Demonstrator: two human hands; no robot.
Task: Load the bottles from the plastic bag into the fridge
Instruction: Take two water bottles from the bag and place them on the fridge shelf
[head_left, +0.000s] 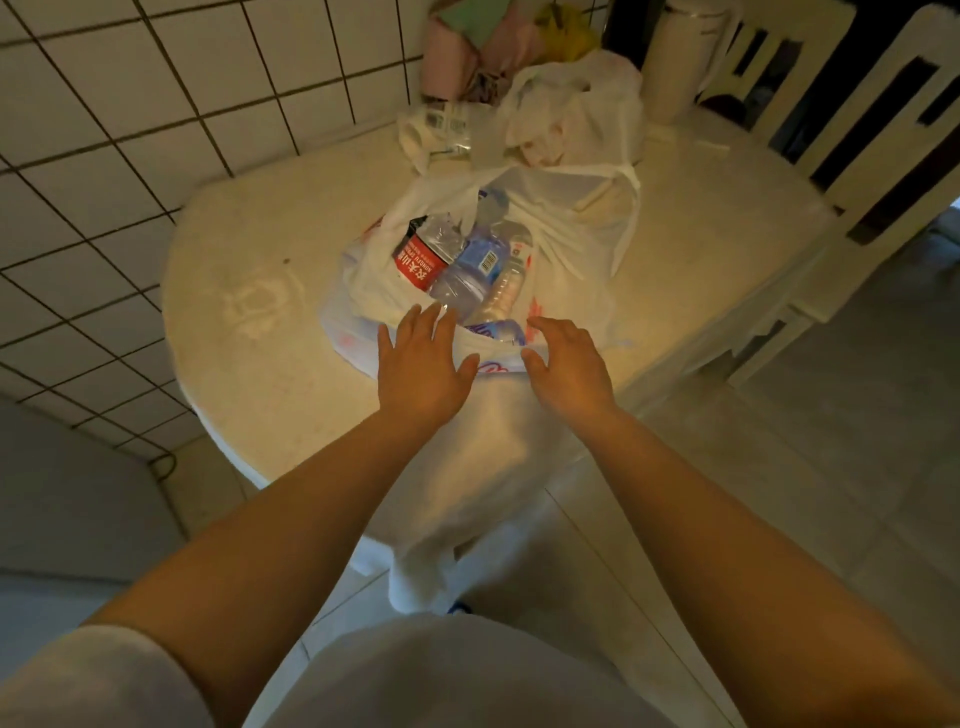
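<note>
bag (571, 218) sits mid surface (260, 249), mouth open so bottles (467, 265) lie exposed. left hand (423, 358) and right hand (569, 361) at its near rim, grip released, fingers spread, likely to widen it. fridge not visible.

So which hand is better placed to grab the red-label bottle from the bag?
Probably the left hand: the red-label bottle lies on the plastic bag's left side, straight ahead of its open fingers. The right hand would cross over.
</note>
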